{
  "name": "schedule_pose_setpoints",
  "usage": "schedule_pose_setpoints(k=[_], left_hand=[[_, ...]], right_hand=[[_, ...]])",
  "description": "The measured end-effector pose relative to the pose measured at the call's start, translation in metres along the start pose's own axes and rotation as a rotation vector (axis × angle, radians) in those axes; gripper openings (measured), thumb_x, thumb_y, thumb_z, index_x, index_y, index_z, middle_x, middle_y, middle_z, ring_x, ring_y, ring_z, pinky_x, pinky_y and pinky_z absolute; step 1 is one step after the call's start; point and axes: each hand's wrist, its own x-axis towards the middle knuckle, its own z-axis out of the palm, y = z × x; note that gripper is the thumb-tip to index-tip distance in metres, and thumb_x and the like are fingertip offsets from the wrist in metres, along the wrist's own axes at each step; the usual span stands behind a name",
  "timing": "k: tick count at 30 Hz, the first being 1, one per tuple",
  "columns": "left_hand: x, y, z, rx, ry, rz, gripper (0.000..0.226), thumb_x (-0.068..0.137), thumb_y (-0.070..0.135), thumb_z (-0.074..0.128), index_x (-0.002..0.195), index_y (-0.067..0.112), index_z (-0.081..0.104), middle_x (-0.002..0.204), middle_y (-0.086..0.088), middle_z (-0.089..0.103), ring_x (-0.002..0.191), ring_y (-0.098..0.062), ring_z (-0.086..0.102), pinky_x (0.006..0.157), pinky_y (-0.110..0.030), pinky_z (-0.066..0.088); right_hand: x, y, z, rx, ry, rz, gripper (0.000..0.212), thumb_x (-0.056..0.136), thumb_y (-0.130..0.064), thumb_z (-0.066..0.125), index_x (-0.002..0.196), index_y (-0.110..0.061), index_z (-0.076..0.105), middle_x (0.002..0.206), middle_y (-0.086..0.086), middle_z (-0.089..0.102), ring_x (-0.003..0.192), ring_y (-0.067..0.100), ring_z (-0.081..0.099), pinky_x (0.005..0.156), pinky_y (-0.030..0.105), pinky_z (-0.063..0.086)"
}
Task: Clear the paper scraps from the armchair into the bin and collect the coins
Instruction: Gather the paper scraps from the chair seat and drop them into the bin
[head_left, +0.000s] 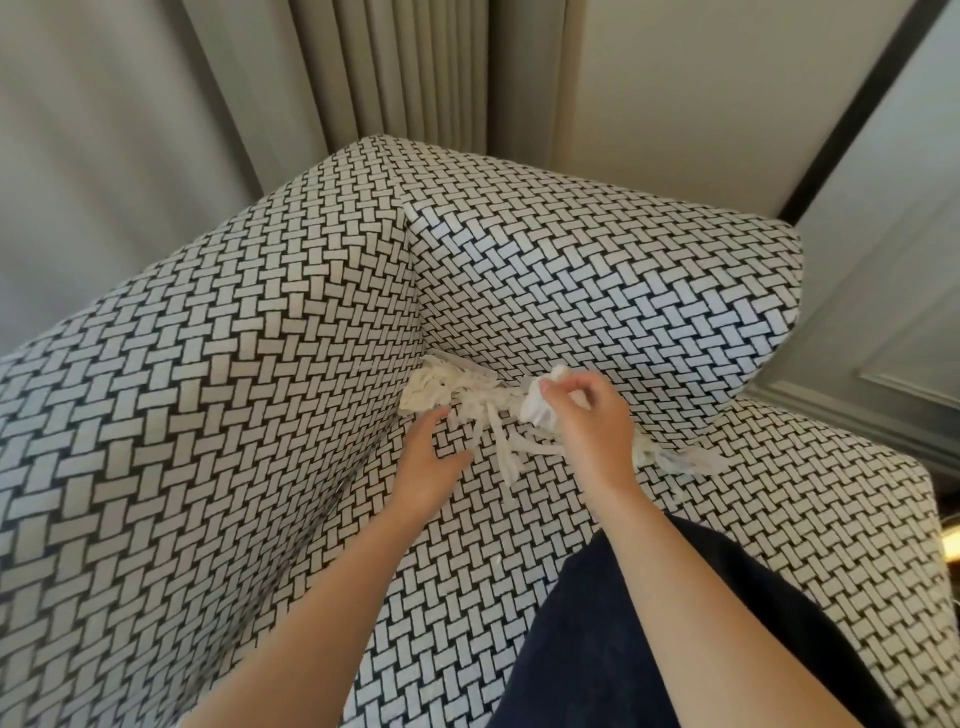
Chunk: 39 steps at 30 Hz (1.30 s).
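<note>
Status: early to mid on the paper, by my read. Nothing visibly binned yet.

- Armchair (260, 364), black-and-white basket-weave cover, seen from above.
- Paper scraps (447, 392) are still heaped along the crease where seat meets backrest, thickest in the corner by the left armrest.
- Right hand (587, 421) is over that crease, fingers curled tight round a wad (535, 408) of white strips.
- Left hand (431, 467) lies on the seat just in front of the heap, fingers extended and spread, fingertips near the scraps, gripping nothing.
- More strips (675, 460) trail along the crease to the right of the right hand, and a few long ones (506, 457) hang forward onto the seat between the hands.
- Small white fleck (497, 560) further forward on the seat, probably paper. Too small to be sure.

Left to do: gather the corner heap, the right-side trail and the loose strips, carry it all to the bin, then find the coins.

Counts:
- armchair: 1
- hands: 2
- wad in hand: 1
- scrap groups on the seat: 3 (corner heap, right trail, forward strips). Single strips are too tangled to count.
- bin: 0 in view
- coins: 0 in view. They may be under the paper or down the crease, can't tell.

Also in shot: dark trouser leg (623, 649) at the seat's front, grey curtain (415, 67) behind the chair.
</note>
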Motion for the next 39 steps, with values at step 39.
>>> schedule_pose_setpoints(k=[39], left_hand=[[0.106,0.004,0.031,-0.18,0.357,-0.387,0.066,0.068,0.027,0.072,0.126,0.033,0.043,0.144,-0.008,0.027,0.134,-0.03,0.016,0.111,-0.051,0.012]], right_hand=[[0.018,0.003,0.007,0.371,-0.094,0.481,0.007,0.087,-0.009,0.061,0.081,-0.008,0.058,0.09,0.008,0.067,0.087,0.02,0.059,0.092,0.039,0.05]])
